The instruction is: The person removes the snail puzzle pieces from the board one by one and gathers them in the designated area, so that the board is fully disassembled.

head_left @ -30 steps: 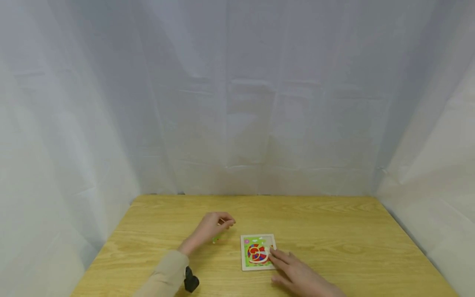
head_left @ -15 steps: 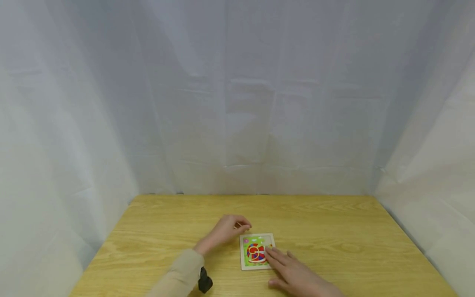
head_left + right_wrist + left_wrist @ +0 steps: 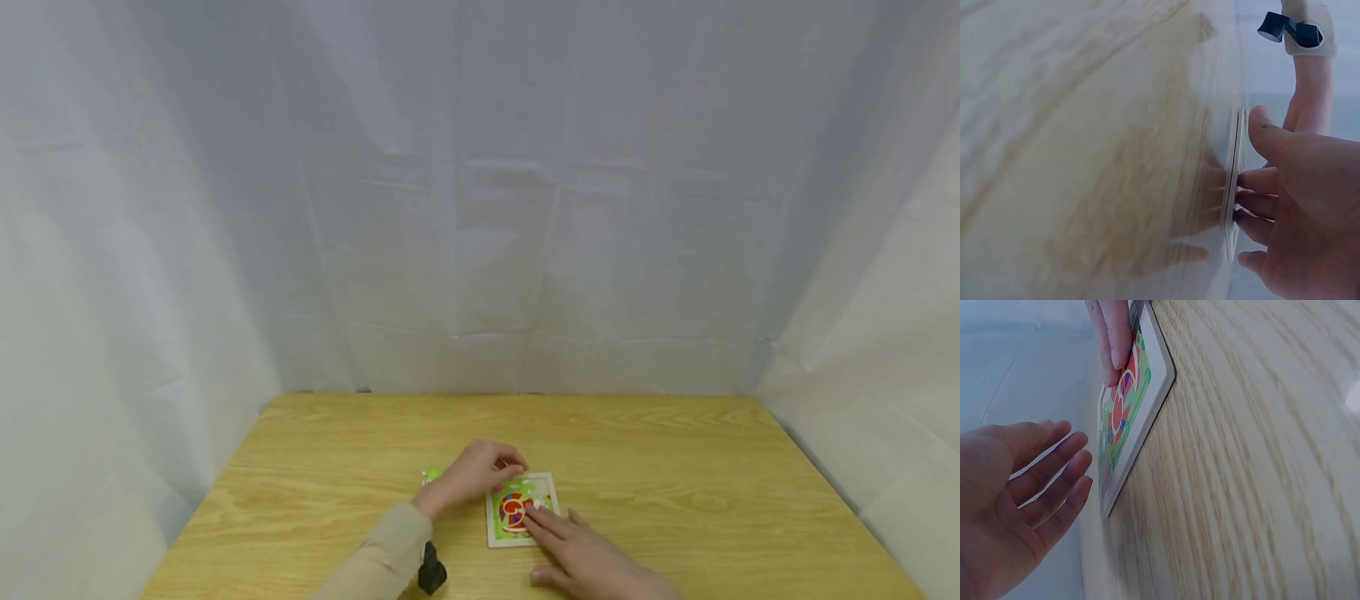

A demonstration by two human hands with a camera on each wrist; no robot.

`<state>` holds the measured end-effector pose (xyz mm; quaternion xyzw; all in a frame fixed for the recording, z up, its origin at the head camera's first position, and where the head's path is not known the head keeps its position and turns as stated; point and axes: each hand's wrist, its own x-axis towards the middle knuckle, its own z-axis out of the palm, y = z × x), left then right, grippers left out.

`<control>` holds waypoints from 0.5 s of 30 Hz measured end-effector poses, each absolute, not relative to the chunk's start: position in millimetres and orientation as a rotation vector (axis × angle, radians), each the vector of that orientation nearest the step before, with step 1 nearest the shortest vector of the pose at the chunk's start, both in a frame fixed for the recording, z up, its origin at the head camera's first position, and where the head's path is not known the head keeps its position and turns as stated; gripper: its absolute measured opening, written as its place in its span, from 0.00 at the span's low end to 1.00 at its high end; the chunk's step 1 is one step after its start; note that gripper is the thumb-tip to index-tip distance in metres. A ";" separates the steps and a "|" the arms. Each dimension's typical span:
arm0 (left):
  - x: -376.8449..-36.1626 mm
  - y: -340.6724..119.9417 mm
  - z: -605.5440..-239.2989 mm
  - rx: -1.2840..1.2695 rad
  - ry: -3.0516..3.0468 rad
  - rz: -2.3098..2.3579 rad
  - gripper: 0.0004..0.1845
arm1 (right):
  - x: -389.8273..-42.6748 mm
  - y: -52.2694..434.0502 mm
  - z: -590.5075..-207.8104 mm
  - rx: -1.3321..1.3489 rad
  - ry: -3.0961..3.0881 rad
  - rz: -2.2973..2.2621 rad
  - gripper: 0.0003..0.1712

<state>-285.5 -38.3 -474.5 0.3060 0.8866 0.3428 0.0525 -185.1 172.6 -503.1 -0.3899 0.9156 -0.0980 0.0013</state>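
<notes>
Two hands meet at one small puzzle board (image 3: pixel 521 510) lying flat on the wooden table (image 3: pixel 675 467), its longer side running toward twelve o'clock. From five o'clock the right hand (image 3: pixel 581 554) lays straight fingers on the picture. At ten o'clock the left hand (image 3: pixel 472 475) hovers at the board's corner, fingers relaxed, holding nothing. Beyond it at nine o'clock lies a loose green piece (image 3: pixel 430 476).

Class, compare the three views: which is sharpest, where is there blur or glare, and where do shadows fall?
Head view: sharp, evenly lit, soft shadows under both hands beside the puzzle board. Left wrist view: board fairly sharp, left hand soft, a glare spot on the table. Right wrist view: hazy, washed out; the right hand's finger shadows on the tabletop.
</notes>
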 end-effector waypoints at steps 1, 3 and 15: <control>-285.6 -37.5 -474.5 0.927 2.690 1.042 0.09 | -185.1 172.5 -503.0 -1.216 2.871 -0.307 0.38; -286.2 -35.9 -474.9 0.941 2.694 1.020 0.09 | -185.1 172.3 -502.7 -1.209 2.873 -0.306 0.38; -289.7 -27.1 -476.6 1.103 2.721 0.760 0.11 | -187.0 171.6 -502.7 -1.202 2.861 -0.309 0.38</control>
